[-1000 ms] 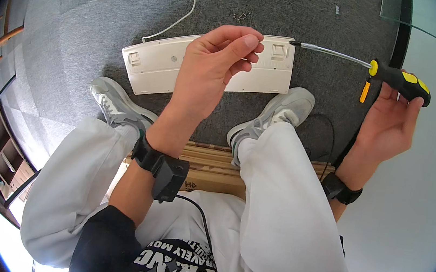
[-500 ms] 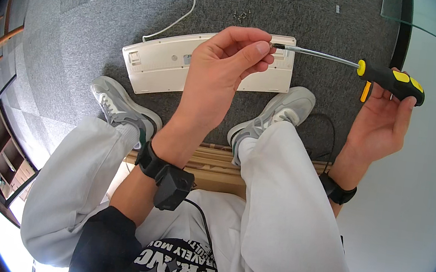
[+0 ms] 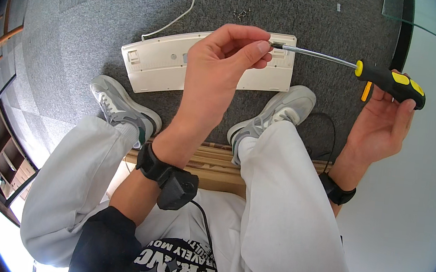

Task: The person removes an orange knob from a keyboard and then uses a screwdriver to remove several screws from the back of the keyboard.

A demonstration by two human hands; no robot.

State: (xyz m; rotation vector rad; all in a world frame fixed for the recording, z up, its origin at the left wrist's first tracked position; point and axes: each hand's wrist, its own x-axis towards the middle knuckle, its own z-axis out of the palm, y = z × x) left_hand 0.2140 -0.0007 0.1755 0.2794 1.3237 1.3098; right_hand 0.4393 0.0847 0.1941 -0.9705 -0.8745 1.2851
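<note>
Screwdriver (image 3: pixel 339 60), stiff and probably light, is pointing left above the right end of the white keyboard (image 3: pixel 156 66); from afar I'm gripping its thick handle (image 3: pixel 390 82), likely the surest hold, with my right hand (image 3: pixel 380 126), my left hand (image 3: pixel 218 65) pinching at its tip, contents unclear.

A wide fisheye view, from the left one of two cameras on the wearer's head, looks steeply down past the black shirt (image 3: pixel 107 242) and the white trousers (image 3: pixel 297 200) to the grey carpet (image 3: pixel 96 18). Shirt and trousers lie near; the left hand (image 3: pixel 217 62), the right hand (image 3: pixel 379 128) and the pale keyboard (image 3: pixel 155 68) sit farther out. Straight edges bow outward, and the furniture (image 3: pixel 10 165) at left seems too warped to judge its distance fairly.
</note>
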